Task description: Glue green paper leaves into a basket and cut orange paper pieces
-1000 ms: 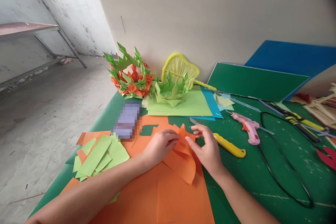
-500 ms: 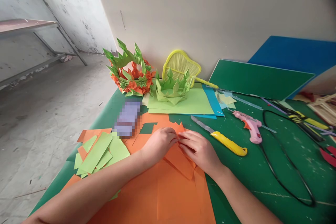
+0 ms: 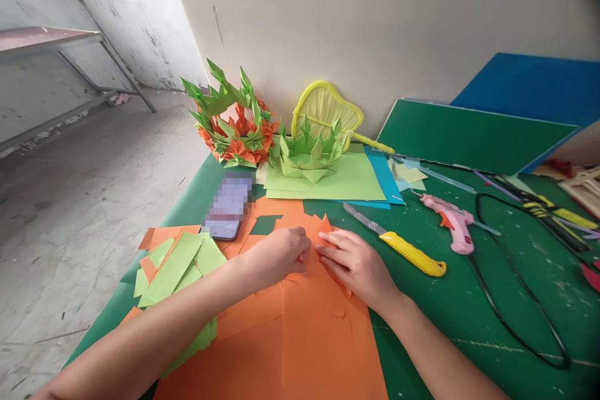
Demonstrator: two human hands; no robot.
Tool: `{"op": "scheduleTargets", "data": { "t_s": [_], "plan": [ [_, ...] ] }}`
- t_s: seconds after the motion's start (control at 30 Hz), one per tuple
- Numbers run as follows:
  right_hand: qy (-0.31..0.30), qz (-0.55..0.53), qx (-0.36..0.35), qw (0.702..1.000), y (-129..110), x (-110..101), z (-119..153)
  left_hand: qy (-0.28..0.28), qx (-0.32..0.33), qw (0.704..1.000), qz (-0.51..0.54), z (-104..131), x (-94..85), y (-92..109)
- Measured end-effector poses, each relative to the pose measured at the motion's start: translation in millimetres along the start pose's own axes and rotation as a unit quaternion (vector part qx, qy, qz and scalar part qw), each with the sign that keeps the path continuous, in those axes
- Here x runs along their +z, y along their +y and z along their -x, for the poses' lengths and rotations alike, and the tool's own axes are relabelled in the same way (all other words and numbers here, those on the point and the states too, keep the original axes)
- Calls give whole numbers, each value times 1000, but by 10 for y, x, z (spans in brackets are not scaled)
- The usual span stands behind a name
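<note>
My left hand [image 3: 285,255] is closed over the orange paper, its fingers curled; whether anything is pinched in them is hidden. Beside it on the right, my right hand [image 3: 354,259] lies with fingers extended on a piece of orange paper [image 3: 323,275]. Large orange sheets [image 3: 323,350] spread beneath both hands. Green paper pieces [image 3: 173,269] are piled left of my left hand. Beyond the hands, a light green folded-paper crown [image 3: 312,159] stands on green sheets [image 3: 360,178].
A phone [image 3: 229,206] lies beyond the green scraps. A yellow cutter [image 3: 412,253] with its blade out and a pink glue gun [image 3: 452,222] with a black cord lie right. A green-and-orange paper ornament [image 3: 234,131] stands at the back of the green table [image 3: 497,287].
My left hand has drawn slightly left, away from my right hand, and curled more. The folded orange piece between them now lies lower and flatter. The view has shifted slightly.
</note>
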State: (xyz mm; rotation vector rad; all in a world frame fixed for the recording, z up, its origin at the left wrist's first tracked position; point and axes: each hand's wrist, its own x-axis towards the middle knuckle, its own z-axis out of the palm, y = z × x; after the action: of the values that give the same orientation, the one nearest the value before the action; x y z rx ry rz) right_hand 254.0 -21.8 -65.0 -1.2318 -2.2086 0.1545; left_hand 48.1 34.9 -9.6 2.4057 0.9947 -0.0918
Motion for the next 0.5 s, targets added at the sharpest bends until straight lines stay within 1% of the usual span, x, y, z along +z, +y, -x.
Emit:
{"op": "scheduleTargets", "data": {
  "t_s": [0.1, 0.17, 0.27, 0.33, 0.43, 0.5],
  "plan": [
    [-20, 12, 2, 1000, -1, -5, 5, -23, 40, 998, -42, 87, -26, -8],
    [-30, 14, 4, 999, -7, -9, 3, -18, 74, 993, -92, 157, -11, 4],
    [-37, 15, 7, 999, -23, -22, -5, -9, 126, 975, -183, 245, 21, 53],
    [-37, 16, 8, 999, -33, -31, -11, -26, 145, 955, -259, 290, 26, 118],
    [-42, 18, 5, 999, -34, -33, -13, -90, 172, 907, -374, 363, 14, 274],
    [-47, 19, 2, 999, -27, -28, -10, -113, 168, 890, -409, 415, 19, 402]
  ]
}}
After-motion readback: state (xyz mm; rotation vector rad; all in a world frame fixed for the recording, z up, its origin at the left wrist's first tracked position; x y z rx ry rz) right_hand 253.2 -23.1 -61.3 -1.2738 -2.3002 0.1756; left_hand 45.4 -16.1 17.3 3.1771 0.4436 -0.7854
